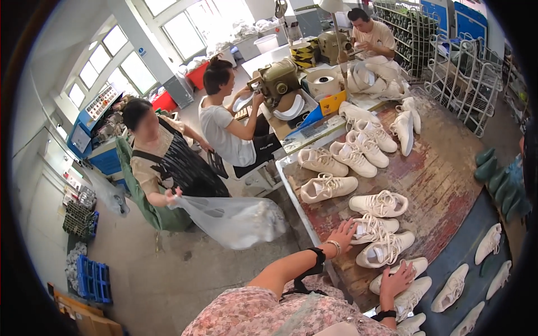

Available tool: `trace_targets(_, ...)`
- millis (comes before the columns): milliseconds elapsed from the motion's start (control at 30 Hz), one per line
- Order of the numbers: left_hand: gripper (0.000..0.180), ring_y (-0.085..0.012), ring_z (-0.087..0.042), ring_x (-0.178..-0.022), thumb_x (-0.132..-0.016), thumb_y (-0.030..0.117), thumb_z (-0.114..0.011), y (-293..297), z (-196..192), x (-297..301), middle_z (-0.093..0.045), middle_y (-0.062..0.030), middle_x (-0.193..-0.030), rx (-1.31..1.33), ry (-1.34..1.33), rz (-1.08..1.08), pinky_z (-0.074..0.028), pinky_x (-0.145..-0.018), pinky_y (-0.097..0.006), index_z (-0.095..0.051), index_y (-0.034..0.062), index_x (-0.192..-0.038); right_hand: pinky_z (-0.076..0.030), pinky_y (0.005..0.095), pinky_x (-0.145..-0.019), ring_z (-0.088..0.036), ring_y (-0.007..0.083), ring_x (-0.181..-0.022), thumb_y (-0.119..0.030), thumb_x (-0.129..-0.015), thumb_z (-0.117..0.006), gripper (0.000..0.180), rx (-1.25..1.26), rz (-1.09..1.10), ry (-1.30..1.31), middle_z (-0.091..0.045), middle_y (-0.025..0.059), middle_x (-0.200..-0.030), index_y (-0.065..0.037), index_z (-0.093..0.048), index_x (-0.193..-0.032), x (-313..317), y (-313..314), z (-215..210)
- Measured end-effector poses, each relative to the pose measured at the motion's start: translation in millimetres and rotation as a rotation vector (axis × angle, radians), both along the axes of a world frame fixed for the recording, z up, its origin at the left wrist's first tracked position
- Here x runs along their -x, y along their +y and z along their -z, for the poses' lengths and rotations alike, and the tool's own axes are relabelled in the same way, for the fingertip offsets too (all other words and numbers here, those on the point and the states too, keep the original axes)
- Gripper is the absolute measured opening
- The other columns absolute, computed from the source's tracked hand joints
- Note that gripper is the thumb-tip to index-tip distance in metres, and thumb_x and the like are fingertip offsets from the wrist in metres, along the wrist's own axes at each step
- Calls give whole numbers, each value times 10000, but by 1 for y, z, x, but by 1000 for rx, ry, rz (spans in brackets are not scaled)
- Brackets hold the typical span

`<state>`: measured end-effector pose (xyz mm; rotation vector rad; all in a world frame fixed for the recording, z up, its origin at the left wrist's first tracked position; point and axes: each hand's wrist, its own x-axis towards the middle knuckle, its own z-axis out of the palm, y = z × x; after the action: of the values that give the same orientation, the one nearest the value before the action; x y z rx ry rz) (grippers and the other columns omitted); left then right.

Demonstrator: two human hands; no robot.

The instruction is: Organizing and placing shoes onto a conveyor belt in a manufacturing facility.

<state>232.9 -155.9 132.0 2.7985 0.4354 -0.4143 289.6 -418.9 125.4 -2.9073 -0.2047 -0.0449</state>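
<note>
Cream-white sneakers [382, 204], red-worn table [443, 185]

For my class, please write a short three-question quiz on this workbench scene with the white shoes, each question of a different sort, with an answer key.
1. True or false: the person's left hand rests at the near edge of the worn red table, beside a white shoe.
2. What does the right hand touch?
A. a green machine
B. a white shoe
C. a blue crate
3. Fill in: the seated co-worker in the dark apron holds a clear plastic ____.

Key: 1 true; 2 B, a white shoe in the near row, fingers spread flat on it; 3 bag.
</note>
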Motion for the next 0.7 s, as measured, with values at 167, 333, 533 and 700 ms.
trace_targets(167, 1017, -375, -132, -1397, -738, 219, -704, -9, -4, -2, -5, -159, -1538, -5, 128, -8, -348, -1031, -483, -18, 106, -1480, -273, 554, -1018, -222, 382, -1356, -334, -745, -628, 603, 87, 59, 107, -318, 114, -1442, -94, -465, -1274, 4, 1, -3)
trace_targets(333, 1041, -385, -128, -1392, -726, 215, -729, -9, 7, 5, -38, -186, -1525, -18, -3, -12, -345, -1032, -475, -17, 90, -1475, -258, 555, -1036, -223, 386, -1350, -347, -753, -632, 601, 52, 37, 86, -306, 95, -1450, -129, -460, -1286, 13, 0, -19)
trace_targets(533, 1057, -387, -136, -1391, -724, 197, -730, -4, -1, 10, -5, -186, -1530, 11, 6, 6, -331, -1035, -474, 8, 100, -1475, -264, 527, -1046, -246, 380, -1334, -336, -763, -631, 573, 70, 30, 98, -324, 91, -1435, -124, -468, -1271, 11, 5, -18)
trace_targets(700, 1044, -389, -136, -1391, -735, 180, -718, -6, 8, 11, 6, -186, -1531, 35, -29, -7, -320, -1042, -477, 13, 106, -1476, -270, 526, -1045, -258, 381, -1326, -324, -768, -630, 553, 79, 22, 56, -343, 89, -1421, -120, -475, -1258, 11, 1, -4)
